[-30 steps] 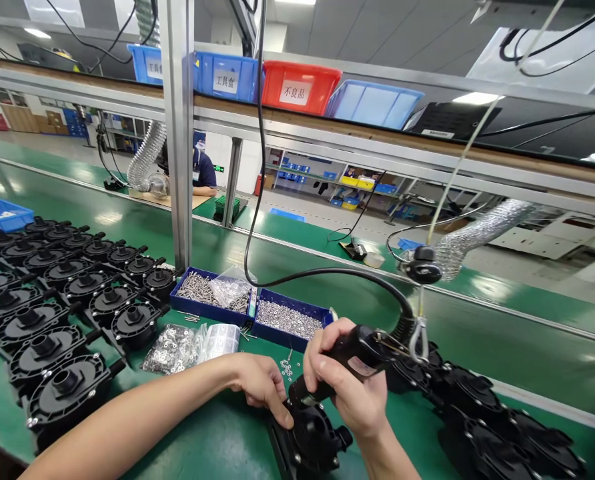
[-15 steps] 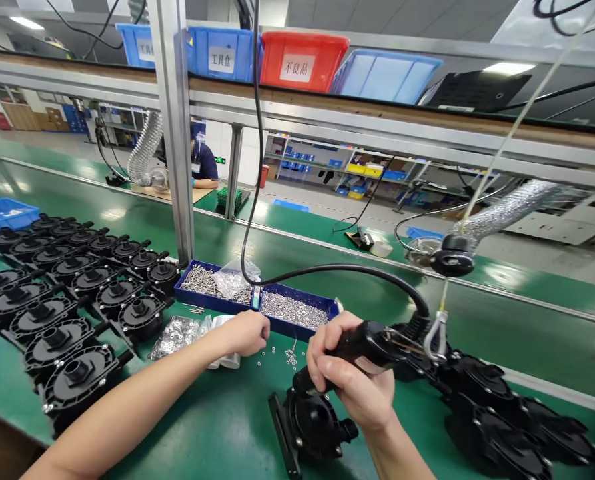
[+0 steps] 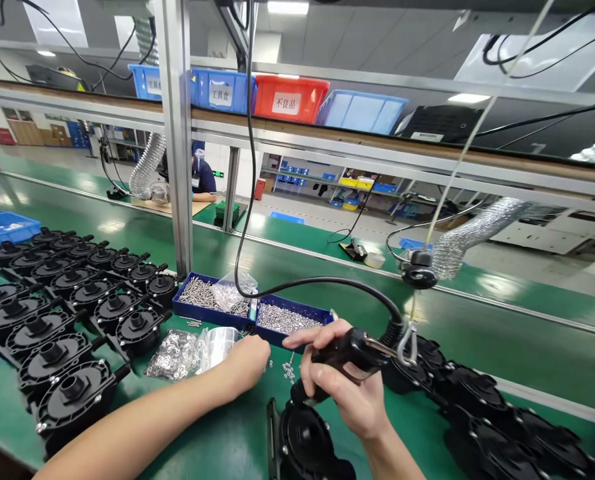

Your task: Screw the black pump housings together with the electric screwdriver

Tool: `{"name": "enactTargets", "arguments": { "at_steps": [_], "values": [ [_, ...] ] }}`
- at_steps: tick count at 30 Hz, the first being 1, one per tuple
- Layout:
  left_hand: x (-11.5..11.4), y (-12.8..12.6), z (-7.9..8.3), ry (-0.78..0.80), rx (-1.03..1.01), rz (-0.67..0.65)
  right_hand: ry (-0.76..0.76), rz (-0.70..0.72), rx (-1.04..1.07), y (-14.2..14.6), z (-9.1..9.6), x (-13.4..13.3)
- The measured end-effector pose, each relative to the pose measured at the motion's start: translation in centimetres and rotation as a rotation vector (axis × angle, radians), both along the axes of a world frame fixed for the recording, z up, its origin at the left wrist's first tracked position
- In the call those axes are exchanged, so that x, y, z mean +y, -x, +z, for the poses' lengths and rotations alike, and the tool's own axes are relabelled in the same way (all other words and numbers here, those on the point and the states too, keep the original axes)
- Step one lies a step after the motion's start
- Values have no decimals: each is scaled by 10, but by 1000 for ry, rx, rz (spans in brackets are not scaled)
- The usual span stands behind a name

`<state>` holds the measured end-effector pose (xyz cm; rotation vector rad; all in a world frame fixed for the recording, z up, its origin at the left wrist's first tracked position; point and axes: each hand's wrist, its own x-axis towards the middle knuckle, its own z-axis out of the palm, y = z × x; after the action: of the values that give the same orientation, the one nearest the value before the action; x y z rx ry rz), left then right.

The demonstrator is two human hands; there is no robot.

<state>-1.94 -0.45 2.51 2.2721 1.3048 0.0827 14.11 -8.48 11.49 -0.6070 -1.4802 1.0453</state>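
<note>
Right hand [image 3: 350, 397] clenches the screwdriver [image 3: 352, 350] mid-body; rigid, cord-hung, likely light; at its nine o'clock, left hand [image 3: 245, 360] curls, contents untellable, beside tiny slippery screws [image 3: 287, 370].

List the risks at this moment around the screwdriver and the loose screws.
1. The small loose screws lie scattered on the green mat beside the left hand. A sweep of the wrist might knock some under the black round pump housing.
2. The right hand holds the black electric screwdriver tilted over that housing. Its tip might slip and mar it.
</note>
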Motion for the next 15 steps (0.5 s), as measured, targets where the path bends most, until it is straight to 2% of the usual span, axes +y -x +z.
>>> {"name": "enactTargets", "arguments": {
  "at_steps": [3,6,9,15],
  "values": [
    [-6,-9,-2,-34,53,26,-19,-298,-71,1,4,0],
    [-12,-14,-5,-24,12,53,18,-575,-197,-3,8,3],
    [-17,-15,-7,87,-121,54,33,-654,-247,-12,13,4],
    [-20,-22,-15,612,-299,62,-172,-660,-81,-25,25,-7]
  ]
}}
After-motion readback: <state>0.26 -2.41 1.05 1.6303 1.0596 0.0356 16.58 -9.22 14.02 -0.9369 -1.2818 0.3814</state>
